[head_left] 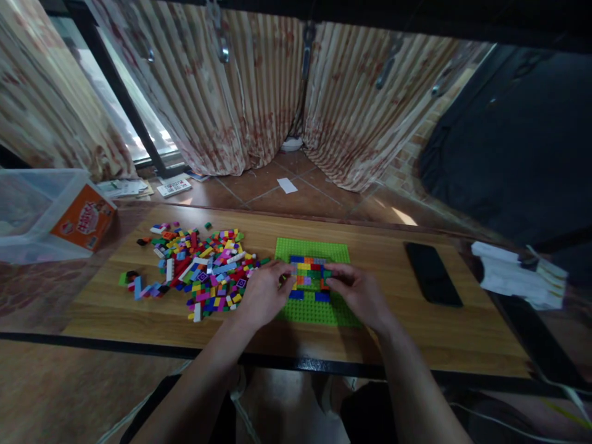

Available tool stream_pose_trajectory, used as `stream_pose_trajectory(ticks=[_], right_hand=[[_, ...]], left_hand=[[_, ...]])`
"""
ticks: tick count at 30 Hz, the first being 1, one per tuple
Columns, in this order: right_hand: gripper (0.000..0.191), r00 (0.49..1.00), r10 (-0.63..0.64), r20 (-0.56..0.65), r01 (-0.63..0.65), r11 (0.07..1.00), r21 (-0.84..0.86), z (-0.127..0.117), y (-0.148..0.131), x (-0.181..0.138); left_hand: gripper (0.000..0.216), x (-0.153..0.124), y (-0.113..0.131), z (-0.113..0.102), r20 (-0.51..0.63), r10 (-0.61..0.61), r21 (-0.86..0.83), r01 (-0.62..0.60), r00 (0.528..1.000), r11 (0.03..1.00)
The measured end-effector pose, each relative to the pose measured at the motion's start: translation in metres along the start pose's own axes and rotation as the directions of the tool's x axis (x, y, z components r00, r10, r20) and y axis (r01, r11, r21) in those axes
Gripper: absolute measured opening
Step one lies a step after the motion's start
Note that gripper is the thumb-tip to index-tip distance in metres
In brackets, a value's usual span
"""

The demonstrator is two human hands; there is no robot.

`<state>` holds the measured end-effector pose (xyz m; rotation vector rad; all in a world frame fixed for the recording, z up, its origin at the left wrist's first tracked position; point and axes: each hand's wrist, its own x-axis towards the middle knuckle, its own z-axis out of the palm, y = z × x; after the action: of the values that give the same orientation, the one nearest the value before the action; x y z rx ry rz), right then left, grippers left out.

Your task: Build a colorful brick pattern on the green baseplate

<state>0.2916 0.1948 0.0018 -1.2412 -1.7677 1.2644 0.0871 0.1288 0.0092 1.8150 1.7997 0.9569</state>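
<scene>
A bright green studded baseplate [342, 313] lies on the table, bearing a frame-like build of toy bricks [305, 259] in blue, orange, yellow, red and purple. My left hand [266, 293] is closed at the build's left side, thumb and forefinger pinched together. What is between those fingertips is too small to make out. At the right side, my right hand [361, 295] has its thumb and forefinger closed about a dark green brick [328, 274] at the build's edge. Two blue bricks [322, 297] sit along the near side of the build.
Left of the plate spreads a loose pile of mixed bricks [215, 268]. A clear plastic bin [41, 216] with an orange label stands past the table's left end. A black phone [432, 274] lies to the right, with white papers [518, 277] beyond it.
</scene>
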Motion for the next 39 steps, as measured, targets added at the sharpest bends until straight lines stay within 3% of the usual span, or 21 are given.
stream_pose_trajectory(ticks=[11, 15, 26, 39], right_hand=[[0.02, 0.999, -0.008, 0.036, 0.016, 0.976, -0.218, 0.01, -0.009, -0.001], [0.018, 0.998, -0.046, -0.042, 0.031, 0.952, -0.306, 0.009, -0.007, 0.0], [0.019, 0.999, -0.033, -0.036, 0.021, 0.959, -0.281, 0.009, -0.004, 0.0], [0.018, 1.0, -0.001, -0.029, -0.009, 0.938, -0.347, 0.01, -0.004, 0.005]], left_hand=[[0.017, 0.0, 0.012, 0.014, 0.093, 0.116, 0.107, -0.126, 0.989, 0.986], [0.019, -0.002, 0.009, 0.019, 0.079, 0.164, 0.12, -0.173, 0.983, 0.978], [0.019, -0.005, 0.013, 0.026, 0.069, 0.199, 0.191, -0.209, 0.978, 0.959], [0.018, -0.004, 0.01, 0.033, 0.023, 0.173, 0.143, -0.175, 0.985, 0.974]])
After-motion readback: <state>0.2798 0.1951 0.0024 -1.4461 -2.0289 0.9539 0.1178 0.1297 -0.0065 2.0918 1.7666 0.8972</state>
